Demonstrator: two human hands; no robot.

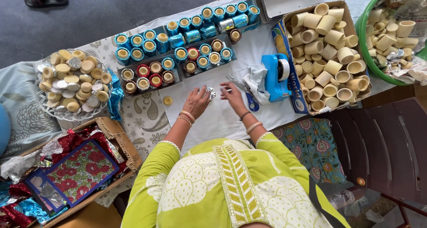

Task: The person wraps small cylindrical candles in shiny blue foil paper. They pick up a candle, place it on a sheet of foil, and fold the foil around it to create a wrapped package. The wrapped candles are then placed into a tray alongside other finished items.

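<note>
Seen from above, a person in a lime-green patterned top reaches both hands out over a white cloth (213, 117) spread on the worktop. The left hand (197, 102) and the right hand (232, 96) sit close together, with a small crumpled piece of silver foil (211, 92) between them; the left hand's fingertips pinch it, while the right hand's fingers lie just beside it, and I cannot tell whether they touch it. The foil rests low over the cloth, directly ahead of the person's chest.

Just right of the right hand lie scissors with blue handles (248, 96), and beyond them a blue tape dispenser (275, 76). A single small yellow disc (167, 100) lies left of the left hand.

Further out, two dark trays (178, 70) hold small round cups wrapped in red and blue foil, and behind those stand rows of blue-wrapped cups (187, 30). To the left, a glass dish (73, 83) is heaped with pale discs and silver foils. To the right, a cardboard box (324, 54) is full of plain cream cups, and a green basket (391, 36) holds more.
</note>
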